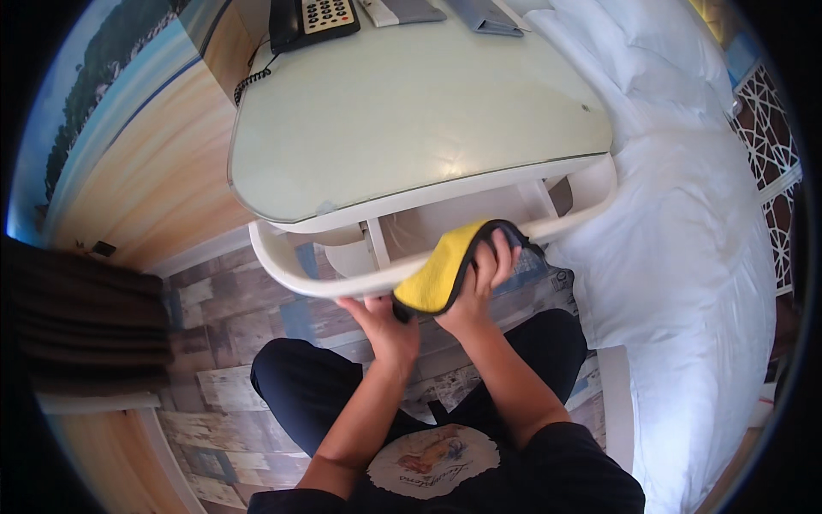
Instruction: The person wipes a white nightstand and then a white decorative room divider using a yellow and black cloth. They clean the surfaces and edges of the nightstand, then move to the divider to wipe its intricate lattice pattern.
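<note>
A white drawer (pixel 321 287) with a curved front stands pulled out from under a glass-topped table (pixel 411 111). Over the middle of its front edge lies a yellow cloth (pixel 443 267) with a grey reverse and black border. My right hand (pixel 479 287) is closed round the cloth, fingers curled over its grey side. Lower and to the left, my left hand (pixel 390 330) grips the drawer front from below; its thumb points left and some fingertips are hidden under the edge. Dividers (pixel 377 242) split the drawer's inside into compartments.
A black corded telephone (pixel 312 24) and grey folders (pixel 484 17) sit at the table's far side. White bedding (pixel 676 257) borders the table on the right. On the left are a wood-patterned wall (pixel 163 163) and a dark curtain (pixel 94 317). Patchwork planks cover the floor (pixel 231 390).
</note>
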### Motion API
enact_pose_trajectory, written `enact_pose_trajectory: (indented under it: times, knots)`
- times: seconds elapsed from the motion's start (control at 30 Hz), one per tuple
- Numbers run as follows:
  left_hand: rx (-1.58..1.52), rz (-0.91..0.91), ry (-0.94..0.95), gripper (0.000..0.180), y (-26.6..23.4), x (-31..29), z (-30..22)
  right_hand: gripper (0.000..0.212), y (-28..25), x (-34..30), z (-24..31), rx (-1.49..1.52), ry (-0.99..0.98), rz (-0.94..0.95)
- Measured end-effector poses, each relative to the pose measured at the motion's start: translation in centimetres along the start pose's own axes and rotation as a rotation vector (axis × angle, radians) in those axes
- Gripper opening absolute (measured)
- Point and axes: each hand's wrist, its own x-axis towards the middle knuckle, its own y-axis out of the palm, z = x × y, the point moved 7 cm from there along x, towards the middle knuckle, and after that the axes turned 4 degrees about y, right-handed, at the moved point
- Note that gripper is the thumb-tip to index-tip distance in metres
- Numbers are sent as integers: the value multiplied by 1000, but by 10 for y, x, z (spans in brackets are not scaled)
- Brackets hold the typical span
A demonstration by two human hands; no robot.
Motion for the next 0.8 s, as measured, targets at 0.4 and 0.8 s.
enact_pose_trajectory:
  times: [0.4, 0.8]
  knots:
    - [454, 584, -395, 111, 29, -113, 66, 54, -107, 7, -26, 22, -47, 247]
    - [414, 226, -520, 133, 66, -124, 83, 57, -111, -31, -104, -40, 240, -192]
